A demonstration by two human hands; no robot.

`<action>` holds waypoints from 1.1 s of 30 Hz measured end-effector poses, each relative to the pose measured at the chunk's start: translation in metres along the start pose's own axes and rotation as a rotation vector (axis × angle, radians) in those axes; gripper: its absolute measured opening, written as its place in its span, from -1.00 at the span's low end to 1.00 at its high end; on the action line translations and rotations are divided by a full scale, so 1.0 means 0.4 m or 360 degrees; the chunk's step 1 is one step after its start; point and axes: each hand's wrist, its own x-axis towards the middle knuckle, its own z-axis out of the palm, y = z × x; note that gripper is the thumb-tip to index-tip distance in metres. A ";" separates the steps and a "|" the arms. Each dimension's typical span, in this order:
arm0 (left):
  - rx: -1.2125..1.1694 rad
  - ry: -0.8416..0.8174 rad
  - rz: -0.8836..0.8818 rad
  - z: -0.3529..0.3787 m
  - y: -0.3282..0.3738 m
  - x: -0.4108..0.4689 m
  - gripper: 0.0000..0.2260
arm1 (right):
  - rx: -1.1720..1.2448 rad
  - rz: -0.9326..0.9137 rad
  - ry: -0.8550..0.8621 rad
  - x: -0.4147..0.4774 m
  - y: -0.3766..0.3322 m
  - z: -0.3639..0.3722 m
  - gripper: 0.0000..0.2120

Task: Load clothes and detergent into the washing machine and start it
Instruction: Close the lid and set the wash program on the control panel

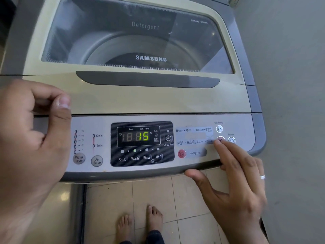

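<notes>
your right hand is reaching to the control panel, fingers spread, a fingertip touching the red button just left of the power button. your left hand is hovering loosely curled, holding nothing, at the washing machine's near left; lid shut, display reading 15.

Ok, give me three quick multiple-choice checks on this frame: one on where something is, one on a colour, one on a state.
1. Where is the right hand fingertip?
A. On the Water Level button
B. On the round button just left of the Power button
C. On the lid handle

2. What colour are the lit digits "15" on the display?
A. Red
B. Blue
C. Yellow-green

3. What state is the lid in?
A. Closed
B. Propped fully open
C. Removed

Answers: 1 B, the finger covers that button. 2 C, the digits glow yellow-green. 3 A, the glass lies flat over the drum.
</notes>
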 end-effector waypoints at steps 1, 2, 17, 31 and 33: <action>0.0001 -0.0022 -0.0001 0.003 -0.010 0.000 -0.56 | -0.0007 -0.0009 0.0003 0.000 0.000 0.000 -0.32; 0.0008 0.0002 -0.0028 0.004 -0.014 0.001 -0.56 | -0.0014 -0.0014 0.0005 -0.001 0.001 0.001 -0.33; 0.0084 0.0097 0.0068 -0.007 0.039 -0.020 -0.86 | -0.0130 -0.0050 0.0009 0.001 0.005 0.001 -0.34; 0.0095 0.0126 0.0089 -0.005 0.058 -0.021 -0.87 | -0.0127 -0.0054 0.0029 0.002 -0.002 0.004 -0.34; 0.0092 0.0121 0.0107 -0.006 0.062 -0.021 -0.90 | -0.0118 -0.0049 0.0043 0.000 -0.004 0.008 -0.34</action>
